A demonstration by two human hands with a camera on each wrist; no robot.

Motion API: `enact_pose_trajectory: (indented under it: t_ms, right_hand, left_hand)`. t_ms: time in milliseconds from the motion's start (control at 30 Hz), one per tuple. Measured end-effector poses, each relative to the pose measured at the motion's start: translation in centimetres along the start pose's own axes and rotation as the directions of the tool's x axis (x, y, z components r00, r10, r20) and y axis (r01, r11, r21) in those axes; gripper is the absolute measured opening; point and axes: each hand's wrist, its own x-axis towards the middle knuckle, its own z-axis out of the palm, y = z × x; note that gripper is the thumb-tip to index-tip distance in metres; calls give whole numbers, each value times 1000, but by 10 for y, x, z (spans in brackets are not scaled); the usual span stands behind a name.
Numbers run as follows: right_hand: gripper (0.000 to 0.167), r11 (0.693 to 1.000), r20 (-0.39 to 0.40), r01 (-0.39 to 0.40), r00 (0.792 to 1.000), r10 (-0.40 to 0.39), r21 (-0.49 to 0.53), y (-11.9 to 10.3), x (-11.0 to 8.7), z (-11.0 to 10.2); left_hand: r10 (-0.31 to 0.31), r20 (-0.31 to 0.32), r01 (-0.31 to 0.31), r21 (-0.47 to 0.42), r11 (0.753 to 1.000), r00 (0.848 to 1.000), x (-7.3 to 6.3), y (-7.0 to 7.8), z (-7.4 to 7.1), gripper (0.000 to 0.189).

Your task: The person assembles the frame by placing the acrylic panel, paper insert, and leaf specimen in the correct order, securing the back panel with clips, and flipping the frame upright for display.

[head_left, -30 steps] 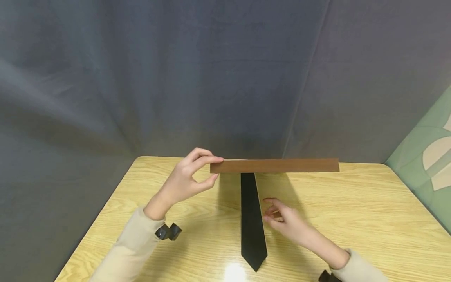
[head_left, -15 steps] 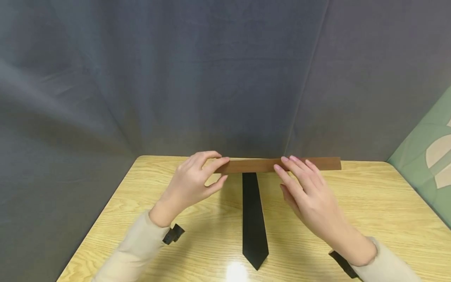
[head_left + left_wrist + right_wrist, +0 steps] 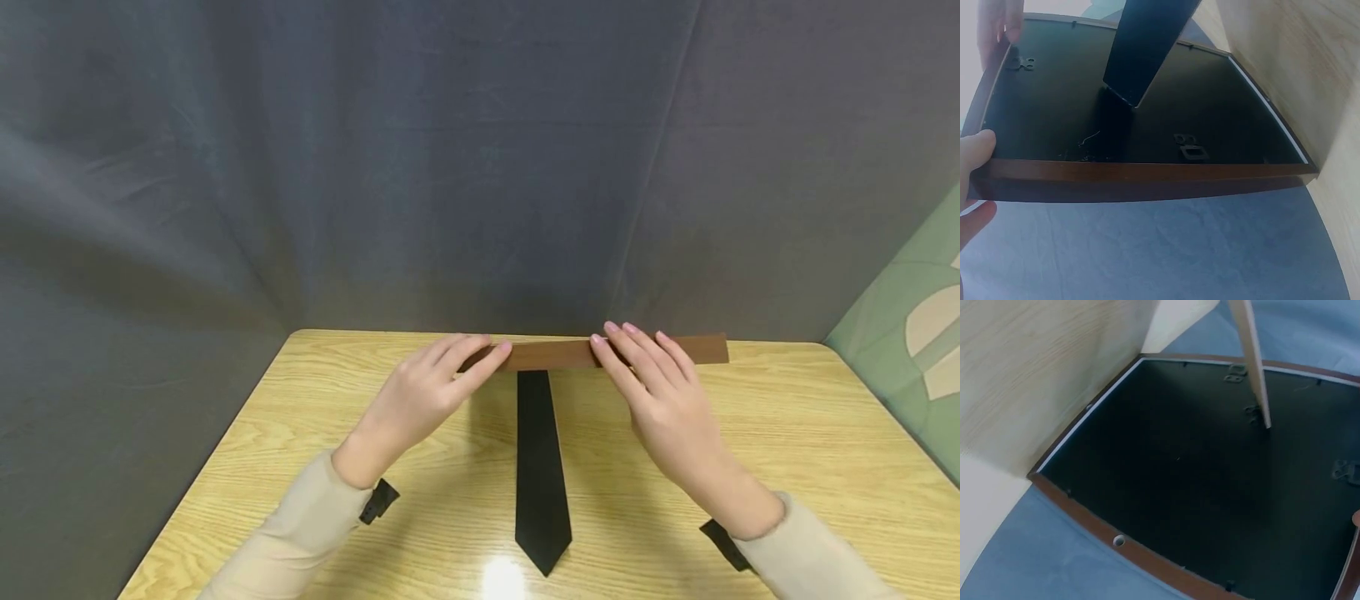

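Note:
A brown picture frame [image 3: 553, 355] stands upright on the table, its back with a black easel leg [image 3: 540, 467] towards me. Only its top edge and the leg show in the head view. My left hand [image 3: 416, 396] holds the top left corner, fingertips over the edge. In the left wrist view, a fingertip [image 3: 982, 147] lies against the frame's back edge. My right hand [image 3: 671, 412] grips the top edge right of the middle, fingers reaching over it; its thumb is hidden in the head view. Metal hangers [image 3: 1191, 150] sit on the black backing [image 3: 1172, 481].
The light wood table [image 3: 810, 442] runs under the frame. A grey-blue curtain [image 3: 465, 167] hangs close behind its far edge. At the right is a green patterned panel [image 3: 900, 333]. Dark wrist cameras [image 3: 380, 500] sit below both hands.
My right hand has risen from beside the easel leg to the frame's top edge. My left hand has slid slightly right, fingers now over the edge. The frame has barely moved.

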Motion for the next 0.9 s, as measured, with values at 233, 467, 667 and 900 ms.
enact_pose_trajectory:
  t_ms: [233,467,667,900]
  right_hand:
    - [59,1000,-5,20,1000,-20,11,4,1,-7]
    - [46,998,-56,53,997,-51,24,11,3,-11]
    - [52,997,-48,63,997,-61,45,20,-1,-8]
    - [57,992,-33,61,998,-57,110,30,-6,-2]
  left_hand:
    - [30,-7,-30,21,999,1000,-2,5,-4,40]
    - [92,-56,-90,31,995,994,1,9,-8,32]
    - [170,-127,-160,83,984,977,6,16,-10,23]
    - [209,-146,-198,82,977,967,14,24,-11,25]
